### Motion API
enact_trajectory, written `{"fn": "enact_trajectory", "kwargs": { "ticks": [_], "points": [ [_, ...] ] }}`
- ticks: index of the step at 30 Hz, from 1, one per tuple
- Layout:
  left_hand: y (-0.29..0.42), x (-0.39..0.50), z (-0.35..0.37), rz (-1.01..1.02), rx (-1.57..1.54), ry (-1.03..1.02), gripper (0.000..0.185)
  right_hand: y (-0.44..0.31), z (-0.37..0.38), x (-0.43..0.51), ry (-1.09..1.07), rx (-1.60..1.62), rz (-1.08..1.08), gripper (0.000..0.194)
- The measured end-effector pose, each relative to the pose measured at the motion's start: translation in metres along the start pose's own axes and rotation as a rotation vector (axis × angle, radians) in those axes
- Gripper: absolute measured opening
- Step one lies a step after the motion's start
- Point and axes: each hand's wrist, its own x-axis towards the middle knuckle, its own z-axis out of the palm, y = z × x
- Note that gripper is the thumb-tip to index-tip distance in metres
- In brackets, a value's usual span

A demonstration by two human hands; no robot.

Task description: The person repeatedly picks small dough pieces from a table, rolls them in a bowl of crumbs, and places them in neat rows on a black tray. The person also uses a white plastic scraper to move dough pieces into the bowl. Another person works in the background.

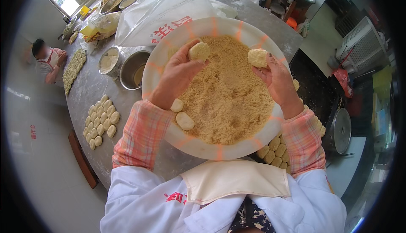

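A wide white basin with orange stripes [219,153] holds a bed of tan crumbs [228,93]. Over its left side, my left hand [177,72] grips a round dough piece [199,51] between thumb and fingers. On the right, my right hand [276,80] pinches a crumb-coated dough piece [257,58] by its near end. Two paler dough pieces [185,120] rest at the basin's left inner edge, beside my left wrist. Another dough piece [173,52] is partly hidden behind my left hand.
Rows of coated pieces [275,152] lie on a black tray [312,77] under my right forearm. Several plain dough pieces [103,118] sit on the metal table [133,115] at left, near a steel bowl [134,69]. A plastic bag [168,7] lies behind the basin. Another person [49,61] stands far left.
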Motion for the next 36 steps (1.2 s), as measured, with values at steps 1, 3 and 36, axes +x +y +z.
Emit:
{"fn": "enact_trajectory", "kwargs": {
  "ticks": [1, 3, 36],
  "points": [
    [-0.012, -0.005, 0.010, 0.074, 0.202, 0.012, 0.064, 0.006, 0.023, -0.003, -0.027, -0.051, -0.003, 0.062],
    [-0.029, -0.020, 0.060, -0.099, -0.528, 0.118, 0.075, 0.035, 0.080, -0.001, -0.055, -0.476, -0.238, 0.068],
    [-0.100, 0.167, 0.325, -0.512, 0.528, -0.876, 0.048, 0.008, -0.341, -0.106, 0.389, -0.188, 0.188, 0.047]
  ]
}}
